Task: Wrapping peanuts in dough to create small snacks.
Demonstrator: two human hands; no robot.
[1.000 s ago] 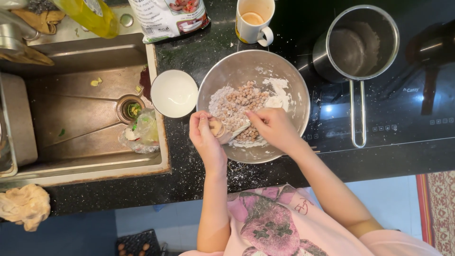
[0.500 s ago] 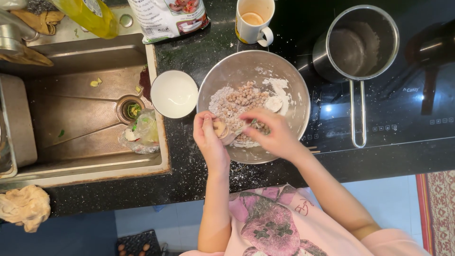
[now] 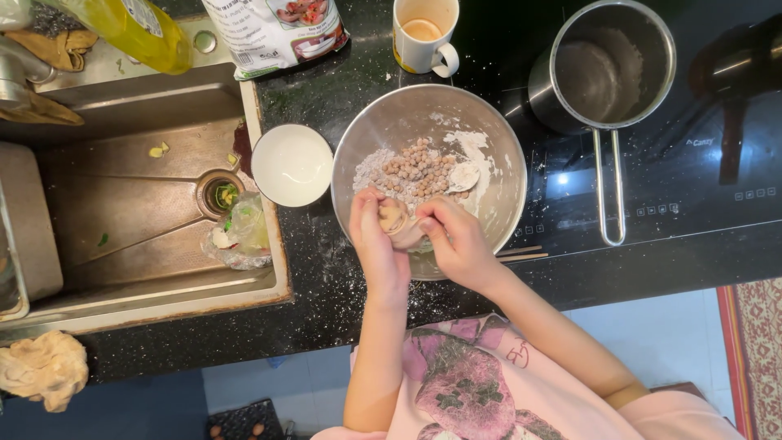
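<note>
Two hands are working over one steel mixing bowl [image 3: 497,155] that is sitting on the dark, flour-dusted worktop [image 3: 326,277]. The left hand [image 3: 376,244] is cupping one lump of pale dough [image 3: 393,218] at the near rim of the bowl, its fingers curling narrowly round the lump. The right hand [image 3: 458,240] is pressing in from the other side, its fingertips pinching at the same dough, so both hands are touching it and each other. Inside the bowl a heap of many small dough balls [image 3: 417,169], too many to count surely, is lying in loose flour, with one flat white scrap just beside it.

Around the bowl there are one small white bowl [image 3: 292,165] just beside its left rim, one mug [image 3: 423,33] behind it, one steel saucepan [image 3: 607,65] with a long handle standing on the black hob [image 3: 700,155], one printed flour bag [image 3: 273,28], and one yellow bottle [image 3: 122,28] lying behind the sink [image 3: 130,212]. One crumpled cloth [image 3: 41,367] is sitting at the worktop's near left corner.

Compared with half a second ago, the right hand has drawn back out of the flour heap toward the near rim and has closed against the left hand, leaving the small balls uncovered.
</note>
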